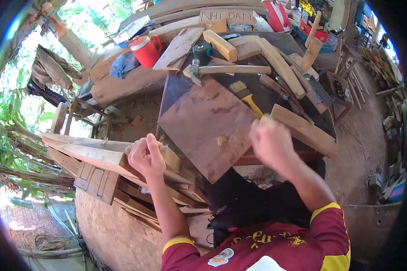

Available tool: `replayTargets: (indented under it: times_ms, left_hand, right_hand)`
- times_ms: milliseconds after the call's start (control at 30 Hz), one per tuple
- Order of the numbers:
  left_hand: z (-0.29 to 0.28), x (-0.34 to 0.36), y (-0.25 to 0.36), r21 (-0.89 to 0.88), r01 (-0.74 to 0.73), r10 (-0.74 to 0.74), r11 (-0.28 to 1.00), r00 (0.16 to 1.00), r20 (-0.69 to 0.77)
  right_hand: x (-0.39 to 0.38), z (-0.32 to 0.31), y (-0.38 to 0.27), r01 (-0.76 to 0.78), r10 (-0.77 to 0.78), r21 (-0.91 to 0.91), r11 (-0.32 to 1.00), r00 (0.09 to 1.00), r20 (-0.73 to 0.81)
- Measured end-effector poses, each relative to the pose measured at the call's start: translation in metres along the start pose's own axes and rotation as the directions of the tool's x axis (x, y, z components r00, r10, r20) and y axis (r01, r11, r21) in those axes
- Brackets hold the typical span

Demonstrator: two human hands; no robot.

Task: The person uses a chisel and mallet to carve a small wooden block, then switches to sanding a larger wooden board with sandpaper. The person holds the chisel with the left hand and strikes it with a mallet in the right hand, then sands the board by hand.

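My left hand [145, 156] is curled into a fist over a stack of pale boards [88, 149], its contents hidden. My right hand [272, 142] is closed and slightly blurred, between a square brown board [199, 131] and a wooden block [305, 133]; I cannot make out anything in it. A yellow-handled brush [251, 101] lies beyond the square board. A claw hammer [233, 70] lies across the back of the dark table, near a tape measure [201, 53]. Wooden-handled tools [280, 92] and several pale wood pieces [278, 63] lie at the right.
A red jug [144, 54] and blue bag [122, 65] stand on a wooden bench [122, 86] at back left. A hung jacket [52, 67] is at far left. Long offcuts [366, 63] are piled along the right side. A panelled board [95, 180] leans below the stack.
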State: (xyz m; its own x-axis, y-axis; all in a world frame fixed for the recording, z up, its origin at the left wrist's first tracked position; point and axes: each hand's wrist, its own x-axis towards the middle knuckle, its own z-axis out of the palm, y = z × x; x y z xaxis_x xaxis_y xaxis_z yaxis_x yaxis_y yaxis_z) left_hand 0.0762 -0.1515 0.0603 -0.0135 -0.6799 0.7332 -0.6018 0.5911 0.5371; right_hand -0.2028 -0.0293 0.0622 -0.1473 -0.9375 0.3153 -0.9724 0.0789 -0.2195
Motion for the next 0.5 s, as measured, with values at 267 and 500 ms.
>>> replayTargets:
  times_ms: [267, 500]
  left_hand:
    - [-0.001, 0.051, 0.043, 0.377, 0.072, -0.299, 0.924, 0.748, 0.592]
    - [0.045, 0.094, 0.026, 0.335, -0.218, -0.263, 0.917, 0.302, 0.916]
  right_hand:
    - [0.003, 0.000, 0.000, 0.020, -0.020, 0.070, 0.997, 1.000, 0.007]
    - [-0.007, 0.004, 0.006, 0.075, -0.074, 0.167, 0.983, 0.997, -0.010]
